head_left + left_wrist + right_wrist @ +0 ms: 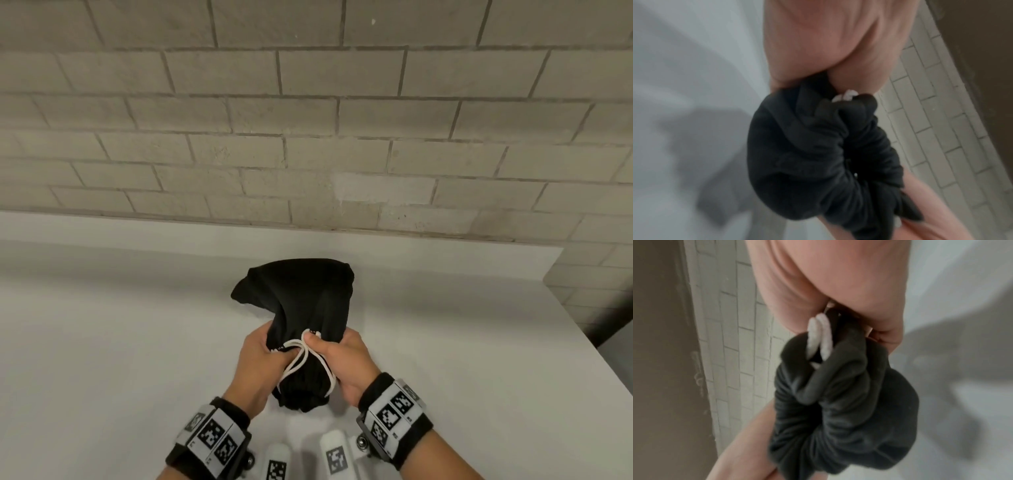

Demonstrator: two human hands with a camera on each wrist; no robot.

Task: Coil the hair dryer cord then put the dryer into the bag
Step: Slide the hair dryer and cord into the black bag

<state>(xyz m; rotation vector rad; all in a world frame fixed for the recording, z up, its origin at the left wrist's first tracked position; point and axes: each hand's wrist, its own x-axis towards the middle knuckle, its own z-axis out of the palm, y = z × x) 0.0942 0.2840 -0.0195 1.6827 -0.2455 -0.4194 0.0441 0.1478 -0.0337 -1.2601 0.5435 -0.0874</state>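
A black cloth drawstring bag point(301, 301) lies bulging on the white table point(102, 342), its gathered mouth toward me. My left hand point(260, 356) grips the bag's neck from the left, and my right hand point(337, 356) grips it from the right. White drawstring cords point(301, 359) loop across the neck between the two hands. In the left wrist view the bunched bag point(818, 154) fills the middle, a bit of white cord point(845, 95) at my fingers. In the right wrist view two white cords point(820, 335) run from my right hand into the gathered bag point(849, 410). The hair dryer is not visible.
A pale brick wall point(308, 120) stands right behind the table. The table's right edge point(589, 329) drops off close by. Two white tagged handles point(335, 455) lie at the near edge between my wrists.
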